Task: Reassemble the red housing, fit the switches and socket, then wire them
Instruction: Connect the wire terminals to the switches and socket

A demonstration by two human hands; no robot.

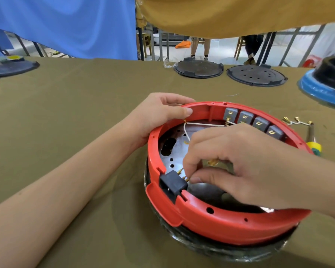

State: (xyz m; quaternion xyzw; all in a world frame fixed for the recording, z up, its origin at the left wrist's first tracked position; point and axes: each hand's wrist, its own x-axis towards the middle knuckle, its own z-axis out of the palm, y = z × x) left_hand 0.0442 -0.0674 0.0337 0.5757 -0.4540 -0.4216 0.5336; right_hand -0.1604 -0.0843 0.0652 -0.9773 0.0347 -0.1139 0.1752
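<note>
At the centre-right of the frame, the round red plastic housing [211, 219] sits open side up on the olive-green cloth table [75, 113], its open side letting both hands reach the wiring inside. The left hand [159, 115] curls over the housing's far-left rim, thumb pressed along the inner edge, apparently steadying the shell so it does not turn while the other hand works. The right hand [240, 167] reaches in from the lower right with thumb and forefinger drawn together in a pinch just beside the black rectangular socket [173, 183], which is seated in a notch at the housing's near-left wall. The fingertips meet at the socket's brass pins, likely pushing a wire terminal onto 1 of them (the terminal itself is mostly hidden under the fingers, so this is a judgement).

Along the upper right of the housing, 4 grey square switches [253, 122] sit in a row against the wall, above and beyond the right hand. A thin white wire [203, 124] runs from near the left thumb across to the first switch.

To the right of the housing, a spare white wire with brass terminals [296, 121] and a yellow-and-green-handled screwdriver [314, 146] lie within easy reach.
</note>
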